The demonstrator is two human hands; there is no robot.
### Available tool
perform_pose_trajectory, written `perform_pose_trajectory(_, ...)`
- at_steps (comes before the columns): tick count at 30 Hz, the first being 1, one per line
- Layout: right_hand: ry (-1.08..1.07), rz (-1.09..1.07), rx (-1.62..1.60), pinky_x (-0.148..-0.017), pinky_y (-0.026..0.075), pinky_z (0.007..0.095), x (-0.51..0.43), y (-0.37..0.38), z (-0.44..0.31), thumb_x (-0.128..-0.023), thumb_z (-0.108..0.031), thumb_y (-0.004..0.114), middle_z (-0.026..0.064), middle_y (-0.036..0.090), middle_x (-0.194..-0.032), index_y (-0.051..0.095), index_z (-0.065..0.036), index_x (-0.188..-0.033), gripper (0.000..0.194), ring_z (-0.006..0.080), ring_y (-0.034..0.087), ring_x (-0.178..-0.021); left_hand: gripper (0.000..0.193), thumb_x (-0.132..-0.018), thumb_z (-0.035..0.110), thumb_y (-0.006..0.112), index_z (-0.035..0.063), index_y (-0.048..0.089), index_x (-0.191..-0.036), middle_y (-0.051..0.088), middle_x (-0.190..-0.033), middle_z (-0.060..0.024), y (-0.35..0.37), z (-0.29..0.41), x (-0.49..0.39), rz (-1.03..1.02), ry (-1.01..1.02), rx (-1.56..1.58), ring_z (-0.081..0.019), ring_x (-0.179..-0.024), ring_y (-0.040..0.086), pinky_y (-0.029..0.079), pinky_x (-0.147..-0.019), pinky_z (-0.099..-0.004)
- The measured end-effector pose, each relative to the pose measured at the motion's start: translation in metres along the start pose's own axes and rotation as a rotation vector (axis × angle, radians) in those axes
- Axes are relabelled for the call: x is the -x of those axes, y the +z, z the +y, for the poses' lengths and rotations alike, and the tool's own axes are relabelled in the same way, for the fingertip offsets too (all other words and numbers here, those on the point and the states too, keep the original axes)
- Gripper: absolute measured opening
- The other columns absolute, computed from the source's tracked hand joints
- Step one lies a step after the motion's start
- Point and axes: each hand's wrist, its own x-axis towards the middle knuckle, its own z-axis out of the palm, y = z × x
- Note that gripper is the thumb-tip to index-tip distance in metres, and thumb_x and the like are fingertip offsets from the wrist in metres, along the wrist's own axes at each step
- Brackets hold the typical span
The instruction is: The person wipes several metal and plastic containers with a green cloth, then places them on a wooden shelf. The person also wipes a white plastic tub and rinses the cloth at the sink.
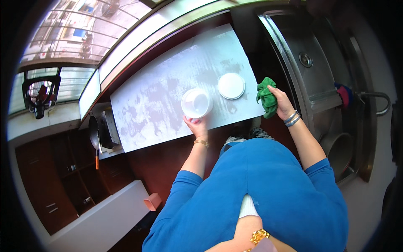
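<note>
On the white tabletop stands a translucent plastic tub (195, 104) without its lid, its mouth facing up towards me. My left hand (197, 126) is at the tub's near side, with the fingers around its lower wall. A round white lid (231, 86) lies flat on the table to the right of the tub. Past the table's right edge, my right hand (282, 102) grips a crumpled green cloth (267, 97). The cloth hangs in the gap between table and sink. Some of the left fingers are hidden behind the tub.
The white table (151, 107) has greyish, wet-looking patches. A stainless steel sink (302, 82) with a curved faucet (382, 104) and a large metal pot (338, 151) is at right. A wok (93, 130) sits on the left beyond the table. A pink bin (152, 201) stands lower left.
</note>
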Motion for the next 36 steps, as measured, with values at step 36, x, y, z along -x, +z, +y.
perform_pose_trajectory(36, -0.437, 1.265, 1.099, -0.084, 0.051, 0.0501, 0.117, -0.423, -0.194, -0.092, -0.018, 0.05, 0.0219, 0.068, -0.096, 0.068, -0.002, -0.096, 0.024, 0.0407, 0.064, -0.092, 0.033, -0.092, 0.015, 0.064, 0.0009, 0.055, -0.12, 0.066, -0.107, -0.0116, 0.373, 0.339, 0.352, -1.823, -0.437, 0.199, -0.0247, -0.093, 0.067, 0.058, -0.08, -0.0404)
